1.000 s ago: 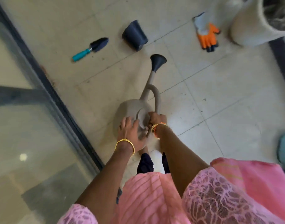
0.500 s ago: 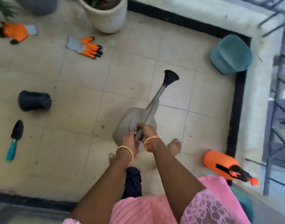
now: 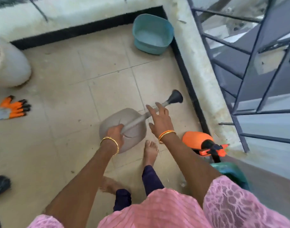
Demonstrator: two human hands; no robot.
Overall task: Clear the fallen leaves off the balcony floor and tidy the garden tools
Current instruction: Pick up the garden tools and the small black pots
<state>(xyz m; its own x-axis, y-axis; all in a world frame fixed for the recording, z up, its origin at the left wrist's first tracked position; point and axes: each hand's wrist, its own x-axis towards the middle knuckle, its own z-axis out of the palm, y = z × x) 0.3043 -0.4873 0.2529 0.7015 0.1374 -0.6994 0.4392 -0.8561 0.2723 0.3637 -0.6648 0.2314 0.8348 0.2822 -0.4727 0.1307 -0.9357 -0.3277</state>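
A grey watering can (image 3: pixel 114 120) with a long spout and black rose hangs above the tiled balcony floor, its spout pointing right towards the corner. My left hand (image 3: pixel 115 134) grips its handle at the top of the body. My right hand (image 3: pixel 159 120) has its fingers spread and hovers over the spout, holding nothing. An orange spray bottle (image 3: pixel 196 139) with a black nozzle lies on the floor just right of my right wrist. An orange and grey garden glove (image 3: pixel 12 108) lies at the left edge.
A teal tub (image 3: pixel 137 41) stands in the far corner by the raised ledge (image 3: pixel 198 66) and metal railing (image 3: pixel 249 63). A white plant pot (image 3: pixel 11 69) is at the left. A dark pot (image 3: pixel 0 185) lies at the lower left edge. My bare feet stand below the can.
I have turned right and carried the can towards the corner. My right hand has let go of the handle and spread open; my left hand alone holds the can.
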